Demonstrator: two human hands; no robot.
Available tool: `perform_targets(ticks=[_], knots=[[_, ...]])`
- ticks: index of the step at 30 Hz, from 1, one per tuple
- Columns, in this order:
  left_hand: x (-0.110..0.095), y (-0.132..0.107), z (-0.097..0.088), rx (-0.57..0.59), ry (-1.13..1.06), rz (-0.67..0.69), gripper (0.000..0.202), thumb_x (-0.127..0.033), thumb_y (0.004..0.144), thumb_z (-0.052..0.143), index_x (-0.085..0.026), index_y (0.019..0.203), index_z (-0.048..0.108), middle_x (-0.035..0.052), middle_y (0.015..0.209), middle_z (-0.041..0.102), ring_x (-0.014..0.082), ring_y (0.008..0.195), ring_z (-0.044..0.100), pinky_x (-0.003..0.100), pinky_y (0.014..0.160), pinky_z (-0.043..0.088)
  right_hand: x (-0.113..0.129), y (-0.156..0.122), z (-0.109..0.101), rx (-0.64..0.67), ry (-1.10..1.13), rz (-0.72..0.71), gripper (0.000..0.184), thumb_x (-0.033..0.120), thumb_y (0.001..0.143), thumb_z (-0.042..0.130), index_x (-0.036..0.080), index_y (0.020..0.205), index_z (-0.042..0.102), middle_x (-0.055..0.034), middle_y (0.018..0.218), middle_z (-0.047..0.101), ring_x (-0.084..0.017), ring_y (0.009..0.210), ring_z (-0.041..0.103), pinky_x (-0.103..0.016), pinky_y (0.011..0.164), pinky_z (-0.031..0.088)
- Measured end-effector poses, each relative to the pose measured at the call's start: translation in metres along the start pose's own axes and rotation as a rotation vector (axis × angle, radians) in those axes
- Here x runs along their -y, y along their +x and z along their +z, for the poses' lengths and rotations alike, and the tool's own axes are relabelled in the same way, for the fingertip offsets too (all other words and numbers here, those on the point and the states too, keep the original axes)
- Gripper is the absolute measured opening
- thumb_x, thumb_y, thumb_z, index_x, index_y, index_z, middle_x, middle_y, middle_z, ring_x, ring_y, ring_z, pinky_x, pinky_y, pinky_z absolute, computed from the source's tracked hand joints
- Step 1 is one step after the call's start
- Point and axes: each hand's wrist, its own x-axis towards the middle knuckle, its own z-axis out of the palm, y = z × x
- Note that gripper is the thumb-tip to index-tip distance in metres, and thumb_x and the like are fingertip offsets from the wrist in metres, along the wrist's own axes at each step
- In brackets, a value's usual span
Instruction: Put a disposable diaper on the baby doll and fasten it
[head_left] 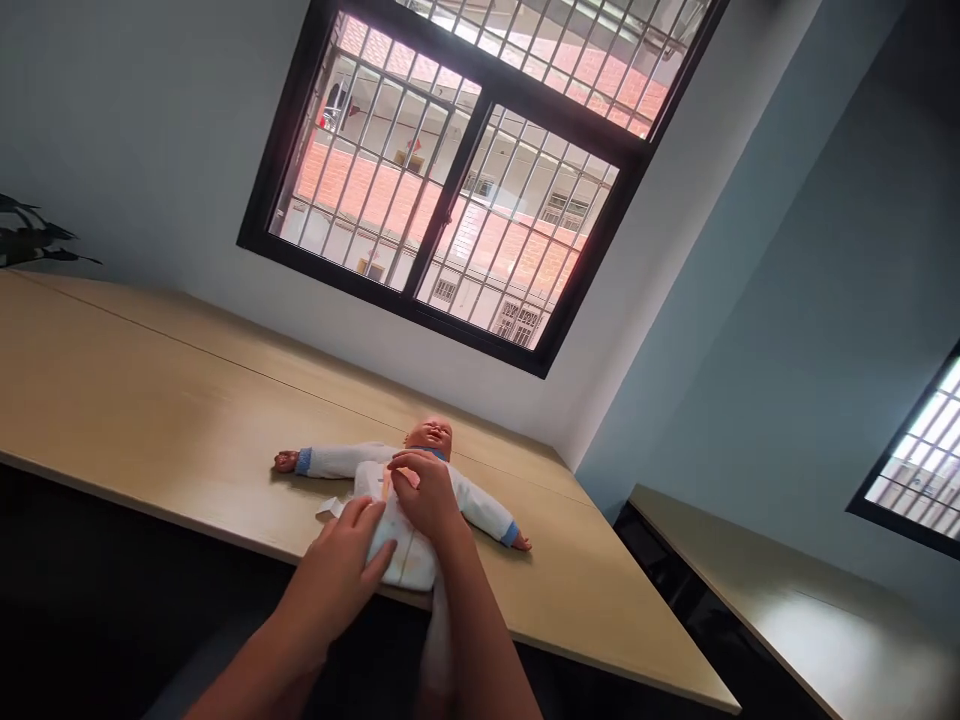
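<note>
Two hands work at the front of a white baby suit (397,555). The left hand (337,570) lies flat, its fingers (367,520) spread wide. The right hand (429,497) has its fingers (405,465) bent close together on the suit, but whether they grip it is hard to tell. The suit is on a baby doll (429,437) lying on its back on the bench (150,390).

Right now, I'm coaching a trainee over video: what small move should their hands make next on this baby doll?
Probably fold the loose white tab across the doll's front with the left hand. That tab sticks out free beside the baby doll, the left hand lies nearest it, and the right hand already rests on the white cloth.
</note>
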Motion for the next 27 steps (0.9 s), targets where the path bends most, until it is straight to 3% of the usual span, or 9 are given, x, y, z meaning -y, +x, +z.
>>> perform_targets(ticks=[4,8,12,16,21,27], knots=[[0.015,-0.001,-0.011,-0.035,-0.172,0.000,0.043,-0.044,0.103,0.043,-0.022,0.131,0.068,0.0116,0.139,0.066,0.0298,0.125,0.064,0.043,0.109,0.050,-0.003,0.006,0.018,0.127,-0.190,0.093,0.021,0.017,0.083,0.075,0.023,0.101,0.084,-0.0069,0.113,0.079,-0.024,0.114,0.069,-0.036,0.105,0.049],[0.056,0.012,-0.021,-0.108,0.001,-0.164,0.036,-0.037,0.096,0.049,-0.020,0.118,0.072,0.0130,0.120,0.072,0.0344,0.117,0.065,0.046,0.107,0.049,-0.004,0.009,0.021,0.243,-0.260,0.168,0.015,0.027,0.080,0.083,0.027,0.095,0.086,-0.0043,0.107,0.079,-0.025,0.107,0.068,-0.033,0.095,0.050],[0.087,0.035,-0.021,0.035,0.187,-0.271,0.039,-0.042,0.093,0.053,-0.016,0.116,0.070,0.0179,0.119,0.071,0.0388,0.117,0.063,0.046,0.102,0.050,-0.001,0.016,0.023,0.347,-0.337,0.173,0.011,0.032,0.079,0.085,0.030,0.090,0.087,-0.0031,0.102,0.078,-0.027,0.107,0.065,-0.034,0.094,0.048],[0.095,0.057,-0.016,0.137,0.223,-0.307,0.030,-0.045,0.088,0.060,-0.017,0.093,0.070,0.0204,0.115,0.070,0.0410,0.112,0.066,0.045,0.092,0.052,-0.002,0.024,0.028,0.435,-0.415,0.200,0.013,0.035,0.079,0.083,0.033,0.091,0.088,-0.0037,0.100,0.077,-0.030,0.116,0.060,-0.037,0.100,0.045],[0.101,0.070,-0.016,0.166,0.113,-0.313,0.009,-0.029,0.078,0.062,-0.022,0.074,0.060,0.0112,0.089,0.073,0.0333,0.089,0.070,0.038,0.075,0.049,-0.005,0.028,0.037,0.475,-0.540,0.224,0.022,0.026,0.073,0.082,0.031,0.093,0.089,-0.0086,0.106,0.075,-0.035,0.114,0.058,-0.045,0.099,0.044],[0.114,0.077,-0.024,0.178,-0.101,-0.376,0.013,-0.022,0.068,0.061,-0.023,0.062,0.049,0.0045,0.065,0.062,0.0287,0.075,0.067,0.035,0.067,0.046,-0.006,0.030,0.051,0.464,-0.674,0.227,0.019,0.017,0.064,0.078,0.028,0.077,0.086,-0.0114,0.103,0.075,-0.038,0.111,0.060,-0.053,0.097,0.044]])
